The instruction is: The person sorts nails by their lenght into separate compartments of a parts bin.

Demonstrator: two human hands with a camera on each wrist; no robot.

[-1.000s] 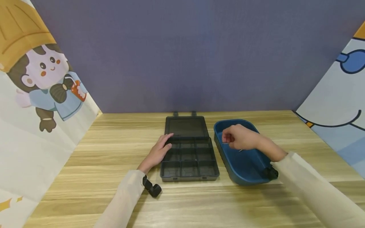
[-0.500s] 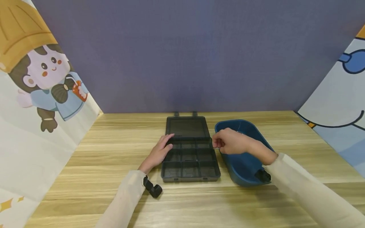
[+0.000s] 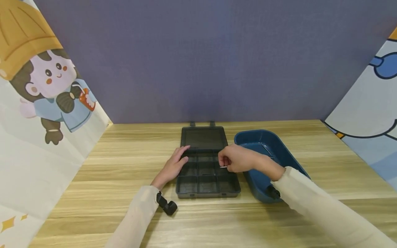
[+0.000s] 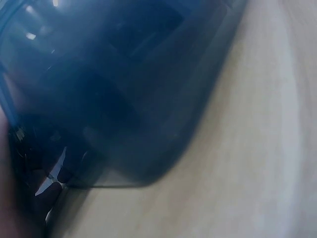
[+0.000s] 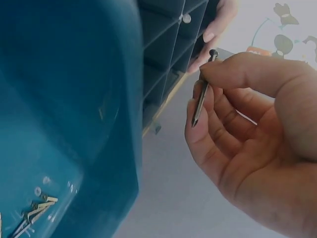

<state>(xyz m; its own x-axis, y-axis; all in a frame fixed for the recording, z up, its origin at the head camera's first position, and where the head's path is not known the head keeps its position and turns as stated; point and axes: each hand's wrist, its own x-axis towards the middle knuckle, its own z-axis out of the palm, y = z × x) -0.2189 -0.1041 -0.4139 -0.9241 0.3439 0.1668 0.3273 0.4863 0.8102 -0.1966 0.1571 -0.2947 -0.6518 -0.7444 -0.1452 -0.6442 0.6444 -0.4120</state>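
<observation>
Resting the left hand (image 3: 172, 165), with fingers straight, on the left edge of the box (image 3: 207, 195), and, over it, pinching a nail (image 5: 201, 99) between thumb and fingertips of the right hand (image 3: 238, 158), left of the tub (image 3: 286, 151).

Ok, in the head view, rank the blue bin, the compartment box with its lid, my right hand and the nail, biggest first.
1. Compartment box with its lid and blue bin: too close to rank, bin partly hidden
2. Right hand
3. Nail
</observation>
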